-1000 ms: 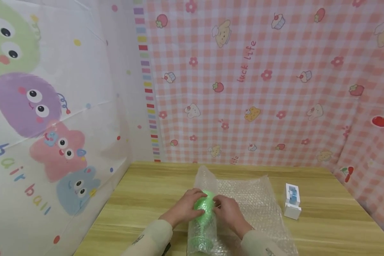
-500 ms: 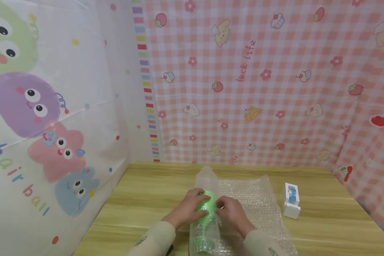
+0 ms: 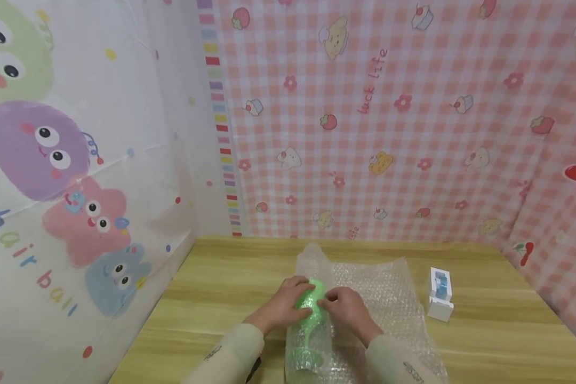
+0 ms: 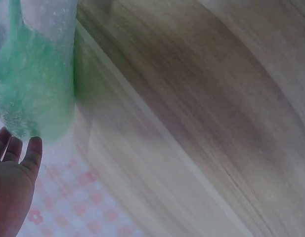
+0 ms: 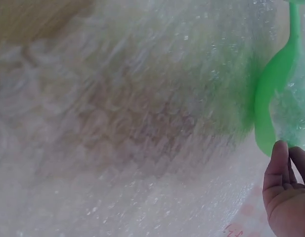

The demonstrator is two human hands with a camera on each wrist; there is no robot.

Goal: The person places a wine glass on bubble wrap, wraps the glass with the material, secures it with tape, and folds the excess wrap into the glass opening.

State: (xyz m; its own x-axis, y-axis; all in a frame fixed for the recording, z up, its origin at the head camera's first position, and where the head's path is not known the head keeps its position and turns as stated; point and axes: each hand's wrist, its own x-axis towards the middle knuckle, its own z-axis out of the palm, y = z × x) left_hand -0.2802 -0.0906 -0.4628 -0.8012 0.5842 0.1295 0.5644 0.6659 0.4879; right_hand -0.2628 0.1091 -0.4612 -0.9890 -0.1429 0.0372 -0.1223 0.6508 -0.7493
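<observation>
While the left hand (image 3: 284, 304) is resting against the green object (image 3: 312, 321) from its left, the right hand (image 3: 351, 313) is pinching the bubble wrap (image 3: 386, 300) on the object's right. Left hand: fingers are lying spread and lightly bent over the film at the rounded part, with the thumb sitting apart, nearer the person. Right hand: thumb and forefinger tips are meeting on the film, just beside the same rounded part.

Object position: it is lying on its side between the two hands, seen mostly through clear film. Its rounded end is sitting next to the fingertips; its narrow stem and wider base are extending from there toward the person, between the forearms. Wrap: one layer is covering the object and reaching past both hands to a peaked far end; the remaining sheet is spreading over the surface (image 3: 211, 298) to the right of the right hand and under its cream sleeve (image 3: 396, 360).

Farther right of the right hand, beyond the sheet's edge, a white holder (image 3: 440, 309) is standing with a blue item (image 3: 441, 287) in it. Beyond both hands, a pink checked cloth (image 3: 389, 133) is hanging.
</observation>
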